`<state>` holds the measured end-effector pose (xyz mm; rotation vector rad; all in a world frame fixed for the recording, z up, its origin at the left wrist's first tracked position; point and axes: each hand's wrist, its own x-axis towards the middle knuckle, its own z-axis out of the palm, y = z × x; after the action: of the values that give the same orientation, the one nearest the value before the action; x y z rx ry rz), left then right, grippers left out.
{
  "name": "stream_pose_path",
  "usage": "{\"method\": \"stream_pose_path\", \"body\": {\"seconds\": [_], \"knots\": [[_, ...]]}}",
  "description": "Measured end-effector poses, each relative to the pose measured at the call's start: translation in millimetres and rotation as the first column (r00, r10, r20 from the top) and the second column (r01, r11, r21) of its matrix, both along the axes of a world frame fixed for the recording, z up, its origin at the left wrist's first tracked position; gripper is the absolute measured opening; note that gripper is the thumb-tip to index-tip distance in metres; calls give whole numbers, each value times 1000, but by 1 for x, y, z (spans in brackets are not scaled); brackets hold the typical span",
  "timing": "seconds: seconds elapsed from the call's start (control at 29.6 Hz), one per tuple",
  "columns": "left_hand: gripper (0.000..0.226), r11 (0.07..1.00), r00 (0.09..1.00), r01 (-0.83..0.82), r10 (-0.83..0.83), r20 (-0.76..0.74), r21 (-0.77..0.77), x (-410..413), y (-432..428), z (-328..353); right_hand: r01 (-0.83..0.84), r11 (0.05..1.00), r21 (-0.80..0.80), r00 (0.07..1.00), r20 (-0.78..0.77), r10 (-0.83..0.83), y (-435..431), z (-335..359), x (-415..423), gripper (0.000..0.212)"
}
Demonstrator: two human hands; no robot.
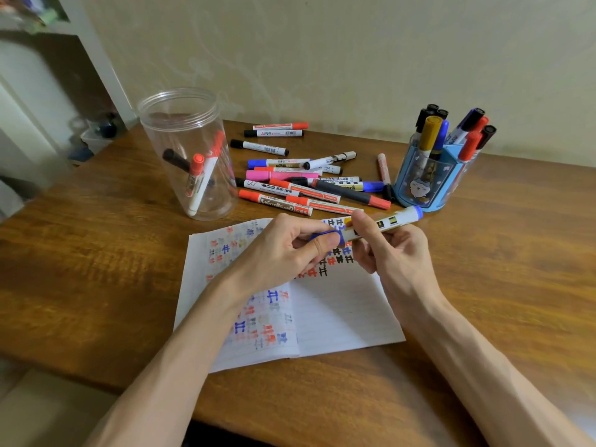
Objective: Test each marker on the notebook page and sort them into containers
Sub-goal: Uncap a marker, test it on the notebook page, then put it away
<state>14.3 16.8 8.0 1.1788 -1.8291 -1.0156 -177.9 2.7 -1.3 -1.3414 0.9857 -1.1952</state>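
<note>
While over notebook [338, 311], left hand [283, 250] on cap [324, 235], right hand [390, 250] round marker [393, 221].

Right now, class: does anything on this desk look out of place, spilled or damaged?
Nothing spilled or broken. Only the loose markers lie crisscross in a heap on the table between the clear jar and the blue holder.

blue cap [323, 234]: mostly hidden under left hand [277, 253] | shelf clutter [35, 12]: blurred

Left hand [283, 250] and right hand [395, 250] meet, both gripping one marker [392, 220]
</note>
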Motion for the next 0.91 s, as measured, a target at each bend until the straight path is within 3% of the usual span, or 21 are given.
{"method": "stream_pose_path", "body": {"seconds": [0.34, 0.4, 0.51, 0.64, 0.78, 0.91], "knots": [[23, 1000, 1000, 2, -2, 5, -11, 5, -1, -3, -7, 1000, -19, 999, -41, 6, 3, 0, 5, 35], [12, 997, 996, -62, 65, 64, -46, 5, -2, -8, 1, 1000, 28, 998, -63, 1, 1, -2, 8, 35], [17, 990, 977, -119, 131, 169, -77, 4, 0, -10, -6, 994, 113, 1000, -22, 9, -2, -4, 10, 36], [23, 984, 920, -110, 154, 361, -139, 3, 4, -3, 39, 993, 107, 998, -49, -34, -2, -3, 13, 35], [21, 977, 917, -118, 176, 357, -180, 3, 6, -7, 44, 990, 137, 999, 24, -48, -4, -6, 13, 37], [13, 960, 922, -131, 210, 326, -249, 3, 7, -16, 56, 993, 105, 998, -8, -56, -2, -6, 17, 44]]}}
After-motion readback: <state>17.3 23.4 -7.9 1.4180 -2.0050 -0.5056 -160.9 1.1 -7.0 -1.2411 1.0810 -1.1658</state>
